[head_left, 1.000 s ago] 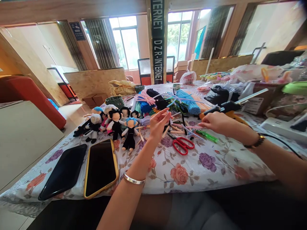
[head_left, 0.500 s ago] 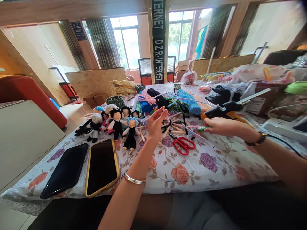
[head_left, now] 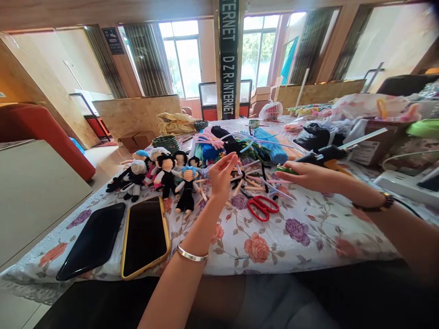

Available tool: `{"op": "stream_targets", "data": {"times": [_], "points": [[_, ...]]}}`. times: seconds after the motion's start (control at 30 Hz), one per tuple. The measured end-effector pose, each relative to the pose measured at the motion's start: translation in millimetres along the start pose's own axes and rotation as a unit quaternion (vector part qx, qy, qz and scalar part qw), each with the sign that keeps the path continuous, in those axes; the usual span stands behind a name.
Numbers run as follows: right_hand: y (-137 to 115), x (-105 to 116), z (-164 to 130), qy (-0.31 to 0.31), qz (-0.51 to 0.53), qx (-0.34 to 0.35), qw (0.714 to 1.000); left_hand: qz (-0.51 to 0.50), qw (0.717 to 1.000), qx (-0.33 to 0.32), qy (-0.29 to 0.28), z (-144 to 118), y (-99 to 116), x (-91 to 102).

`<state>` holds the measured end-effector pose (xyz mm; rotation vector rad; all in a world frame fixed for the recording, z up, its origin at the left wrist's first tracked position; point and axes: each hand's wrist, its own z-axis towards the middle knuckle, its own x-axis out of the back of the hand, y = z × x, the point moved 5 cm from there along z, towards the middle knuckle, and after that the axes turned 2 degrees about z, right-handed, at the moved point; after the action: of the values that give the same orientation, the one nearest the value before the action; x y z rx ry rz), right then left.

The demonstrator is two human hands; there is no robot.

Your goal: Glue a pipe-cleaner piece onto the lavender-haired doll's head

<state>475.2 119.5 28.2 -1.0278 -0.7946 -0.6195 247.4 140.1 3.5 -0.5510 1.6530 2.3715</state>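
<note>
Pinching a pale strip between thumb and fingertips of the left hand, drawn nearly closed. Gripping a green tool in the curled fingers of the right hand, well apart from the left. Best to pinch lightly, without crushing the strip, and steer the tool clear of the glue gun just beyond. Find the strip at the left fingertips, on the right hand's side; spot red-handled scissors nearer, on the bench.

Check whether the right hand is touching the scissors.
Apart. The head view shows tablecloth between the right hand and the scissors.
</note>
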Motion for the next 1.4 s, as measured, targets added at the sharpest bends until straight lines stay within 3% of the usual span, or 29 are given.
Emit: {"op": "stream_targets", "data": {"times": [0.1, 0.2, 0.37, 0.43, 0.5, 0.77, 0.97, 1.17, 1.4], "points": [[-30, -34, -4, -0.085, 0.113, 0.018, 0.99, -0.003, 1.0, -0.006, 0.009, 1, 2, 1.2], [-49, -67, -7, -0.124, 0.25, -0.003, 0.96, -0.005, 1.0, -0.004, 0.024, 0, 4, 2.6], [-67, -107, -4, -0.153, 0.48, -0.076, 0.861, -0.004, 0.999, -0.007, 0.047, 0, 6, 5.5], [-73, -117, -1, -0.15, 0.553, -0.093, 0.814, -0.003, 0.999, -0.005, 0.053, 1, 5, 6.8], [-78, -123, 1, -0.142, 0.594, -0.095, 0.786, -0.001, 0.998, -0.001, 0.057, 1, 4, 7.6], [-87, -118, -2, -0.12, 0.595, -0.086, 0.79, 0.001, 0.999, -0.011, 0.043, 0, 5, 3.8], [-92, -123, -2, -0.114, 0.62, -0.1, 0.77, 0.002, 0.999, -0.005, 0.035, -1, 6, 1.3], [-92, -126, 0, -0.11, 0.619, -0.124, 0.768, 0.011, 1.0, -0.005, 0.023, -1, 6, 0.5], [-87, -127, 0, -0.082, 0.651, -0.142, 0.741, 0.005, 1.0, -0.008, 0.014, -3, 9, -2.0]]}}
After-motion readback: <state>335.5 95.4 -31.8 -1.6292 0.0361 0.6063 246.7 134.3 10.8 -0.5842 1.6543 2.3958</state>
